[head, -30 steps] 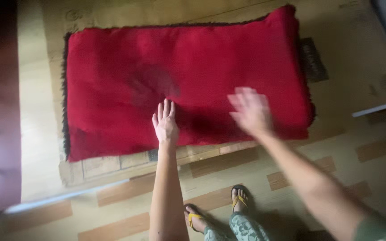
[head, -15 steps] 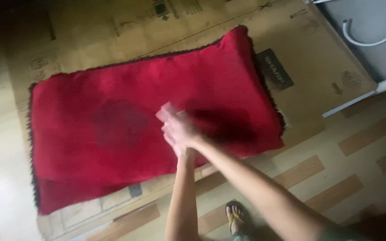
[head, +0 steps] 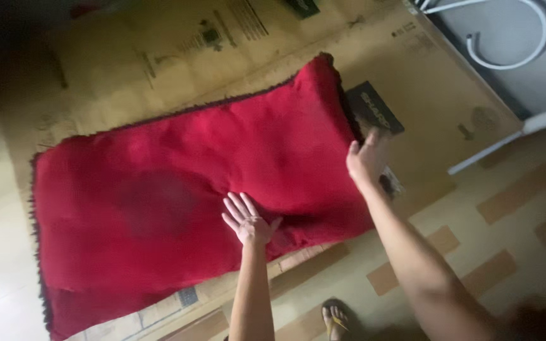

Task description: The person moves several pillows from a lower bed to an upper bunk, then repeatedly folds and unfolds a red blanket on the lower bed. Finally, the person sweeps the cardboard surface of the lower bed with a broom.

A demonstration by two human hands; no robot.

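A red shaggy mat (head: 178, 208) is lying flat and slightly askew on a sheet of flattened brown cardboard (head: 412, 82), which is itself lying on a floor (head: 507, 208) of pale and brown tiles. The left hand (head: 246, 220) is resting palm-down on the mat near its lower edge, fingers spread and extended; its grip is open and enclosing nothing. The right hand (head: 368, 158) is positioned at the right-hand end of the mat, fingers straight and together, pressing against or just beside the mat's edge; its grip is likewise open, and no fold of the mat is seen clamped in it. A darker patch (head: 156, 202) is showing on the mat's surface, left of the left hand. A white curved metal frame (head: 507, 44) is standing at the upper right. A foot in a sandal (head: 336, 319) is showing at the bottom edge.
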